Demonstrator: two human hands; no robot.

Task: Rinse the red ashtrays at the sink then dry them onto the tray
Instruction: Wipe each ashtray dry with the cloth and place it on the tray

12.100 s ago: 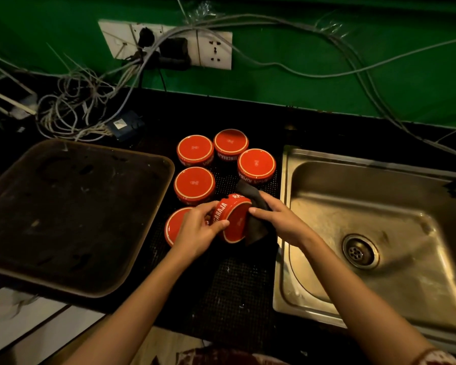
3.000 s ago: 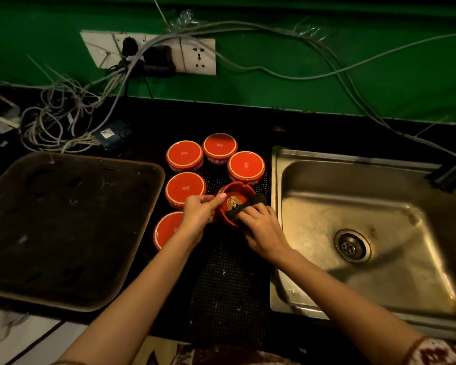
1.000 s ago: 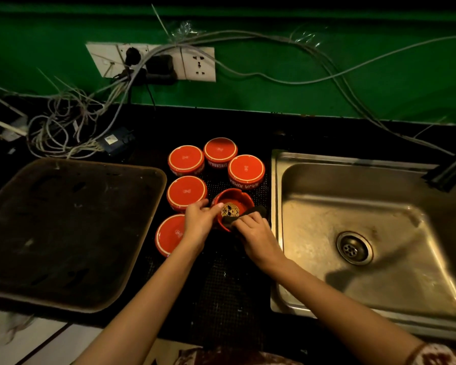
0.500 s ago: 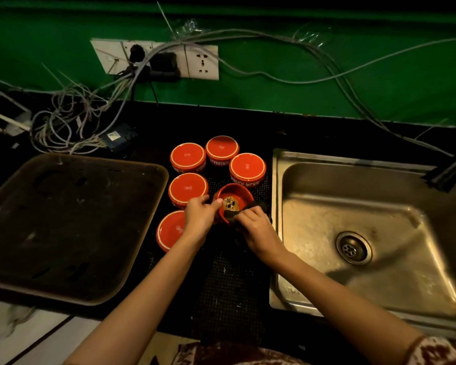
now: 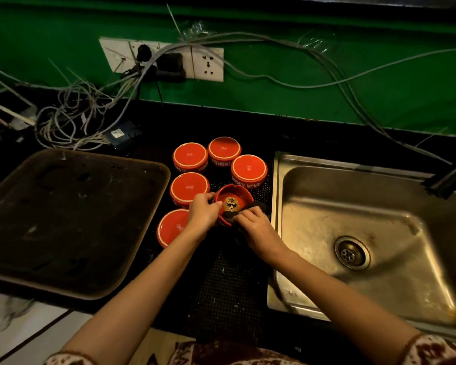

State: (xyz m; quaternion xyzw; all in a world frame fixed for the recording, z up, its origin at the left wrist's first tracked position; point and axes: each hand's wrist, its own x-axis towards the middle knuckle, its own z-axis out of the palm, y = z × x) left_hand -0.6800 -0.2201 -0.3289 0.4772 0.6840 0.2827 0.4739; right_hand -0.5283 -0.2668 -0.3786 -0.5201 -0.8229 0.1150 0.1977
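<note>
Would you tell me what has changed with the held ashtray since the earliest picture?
The ashtray, earlier on its side in the left hand, now sits open side up; the right hand presses the dark cloth on its near rim. The five upside-down ashtrays, tray and sink stayed put.

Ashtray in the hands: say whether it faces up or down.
Facing up: the ashtray shows its hollow and picture inside. Left hand grips its rim; right hand holds a cloth.
</note>
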